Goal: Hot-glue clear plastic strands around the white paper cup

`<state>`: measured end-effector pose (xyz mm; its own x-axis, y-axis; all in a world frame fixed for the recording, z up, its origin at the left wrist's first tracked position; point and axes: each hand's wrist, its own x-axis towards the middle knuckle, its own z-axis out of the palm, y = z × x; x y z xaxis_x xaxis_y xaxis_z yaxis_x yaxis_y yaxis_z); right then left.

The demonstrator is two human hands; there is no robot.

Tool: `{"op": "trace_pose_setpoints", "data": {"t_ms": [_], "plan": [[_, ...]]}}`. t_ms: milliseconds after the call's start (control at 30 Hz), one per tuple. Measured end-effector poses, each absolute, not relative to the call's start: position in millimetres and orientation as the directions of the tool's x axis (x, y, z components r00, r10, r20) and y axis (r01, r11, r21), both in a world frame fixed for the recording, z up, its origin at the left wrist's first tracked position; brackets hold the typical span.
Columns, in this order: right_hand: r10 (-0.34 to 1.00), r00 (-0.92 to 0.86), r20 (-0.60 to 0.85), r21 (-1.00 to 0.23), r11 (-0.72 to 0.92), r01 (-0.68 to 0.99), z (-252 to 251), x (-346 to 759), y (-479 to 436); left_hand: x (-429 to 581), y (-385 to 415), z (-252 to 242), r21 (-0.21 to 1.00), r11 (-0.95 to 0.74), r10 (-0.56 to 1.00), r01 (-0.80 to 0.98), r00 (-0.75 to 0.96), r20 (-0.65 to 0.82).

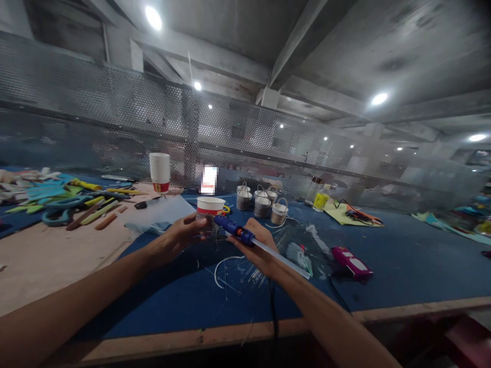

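My left hand (186,229) is closed around the side of a white paper cup (210,204) with a red band, held upright over the blue table mat. In my right hand (258,241) is a blue hot glue gun (235,228), its nozzle pointing at the cup's near side. A long translucent glue stick (282,258) sticks out of the gun's back and runs along my right wrist. Whether the nozzle touches the cup I cannot tell. Behind my right hand stand several small wrapped cups with handles, like little buckets (262,204).
A stack of paper cups (159,171) stands at the back left, near scissors (63,209) and colored sticks. To the right are a magenta box (351,262), a yellow-labelled bottle (321,198) and yellow paper (356,217) with wires. Perforated metal mesh (245,138) lines the back.
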<state>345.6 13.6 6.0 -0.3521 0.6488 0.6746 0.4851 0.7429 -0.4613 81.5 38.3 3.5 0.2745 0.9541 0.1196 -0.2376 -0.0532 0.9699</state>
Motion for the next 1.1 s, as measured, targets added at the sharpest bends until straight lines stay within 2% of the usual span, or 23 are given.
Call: {"op": "trace_pose_setpoints", "data": {"t_ms": [1100], "plan": [[0.618, -0.362, 0.698, -0.433, 0.767, 0.474, 1.8, 349.9, 20.5, 81.8, 39.5, 5.0, 0.969, -0.039, 0.948, -0.244, 0.297, 0.113]]}}
